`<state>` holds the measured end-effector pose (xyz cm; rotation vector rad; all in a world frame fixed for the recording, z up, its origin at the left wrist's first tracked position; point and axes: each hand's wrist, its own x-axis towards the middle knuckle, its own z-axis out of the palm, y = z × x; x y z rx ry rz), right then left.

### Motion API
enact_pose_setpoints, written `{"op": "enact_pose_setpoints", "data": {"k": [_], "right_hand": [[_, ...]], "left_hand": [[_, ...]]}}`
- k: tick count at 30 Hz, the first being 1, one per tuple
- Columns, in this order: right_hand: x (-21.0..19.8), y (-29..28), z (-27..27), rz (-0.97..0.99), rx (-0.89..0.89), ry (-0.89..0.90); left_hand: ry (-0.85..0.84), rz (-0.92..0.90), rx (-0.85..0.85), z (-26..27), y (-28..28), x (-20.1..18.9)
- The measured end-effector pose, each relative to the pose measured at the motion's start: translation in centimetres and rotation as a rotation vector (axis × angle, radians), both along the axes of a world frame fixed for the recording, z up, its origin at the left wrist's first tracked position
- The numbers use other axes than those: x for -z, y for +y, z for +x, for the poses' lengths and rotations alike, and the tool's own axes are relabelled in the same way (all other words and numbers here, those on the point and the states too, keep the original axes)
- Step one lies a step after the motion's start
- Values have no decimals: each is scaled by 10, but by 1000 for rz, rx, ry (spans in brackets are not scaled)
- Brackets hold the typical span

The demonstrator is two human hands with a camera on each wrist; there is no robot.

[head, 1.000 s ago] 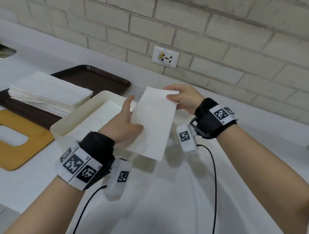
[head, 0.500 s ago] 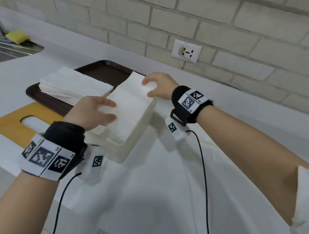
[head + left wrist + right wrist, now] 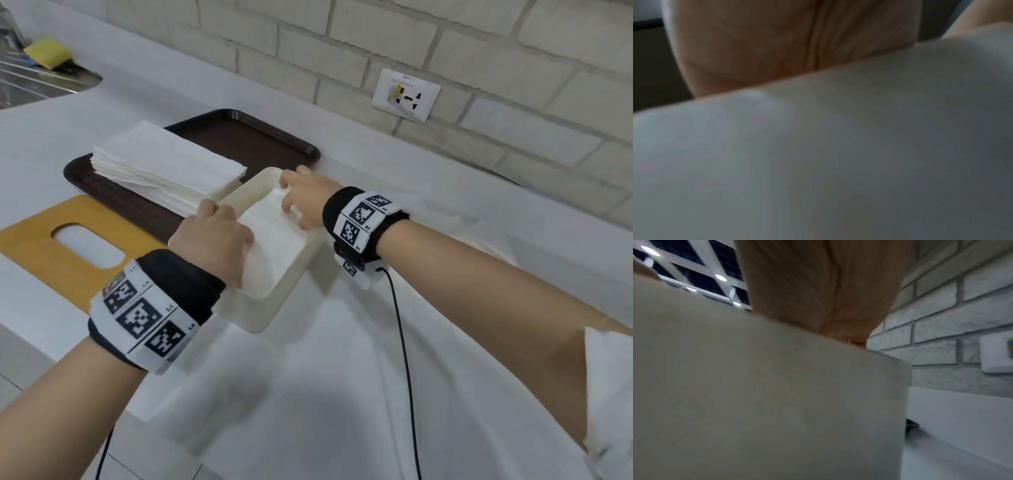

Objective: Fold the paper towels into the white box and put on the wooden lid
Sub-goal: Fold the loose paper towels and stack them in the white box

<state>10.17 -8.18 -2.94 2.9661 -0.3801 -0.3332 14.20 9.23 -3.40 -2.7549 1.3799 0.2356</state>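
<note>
The white box stands mid-counter with a folded paper towel lying inside it. My left hand is at the box's near left end, fingers bent down onto the towel and tips hidden. At the far end my right hand touches the towel with spread fingertips. The wooden lid, with an oval slot, lies flat to the left. In both wrist views only a palm shows above the box wall.
A stack of unfolded paper towels sits on a brown tray behind the box. A sink with a yellow sponge is at the far left. A brick wall with a socket runs along the back.
Both hands carried the folded towel from mid-air leftward over the box and lowered it inside. They now press on it instead of holding it up.
</note>
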Motion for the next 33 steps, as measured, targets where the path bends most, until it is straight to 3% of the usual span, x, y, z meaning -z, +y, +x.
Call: {"op": "enact_pose_setpoints", "data": {"k": [2, 5, 13, 18, 23, 26, 28, 33], "right_hand": [[0, 2, 1, 6, -45, -29], [-2, 6, 1, 72, -52, 90], [4, 11, 3, 109, 13, 201], [-9, 10, -16, 284, 72, -40], [-24, 0, -61, 445, 198, -480], [-22, -19, -95, 421, 334, -544], [-12, -34, -116, 377, 441, -477], [18, -55, -156, 174, 596, -42]], "left_hand": [[14, -12, 57, -2, -1, -3], [152, 46, 63, -10, -6, -6], [95, 186, 80, -17, -13, -5], [210, 100, 25, -20, -6, -17], [291, -280, -48, -38, 0, -41], [292, -506, -27, -62, -6, -52], [309, -597, -9, -77, -15, -52], [412, -657, 11, -104, -52, -31]]}}
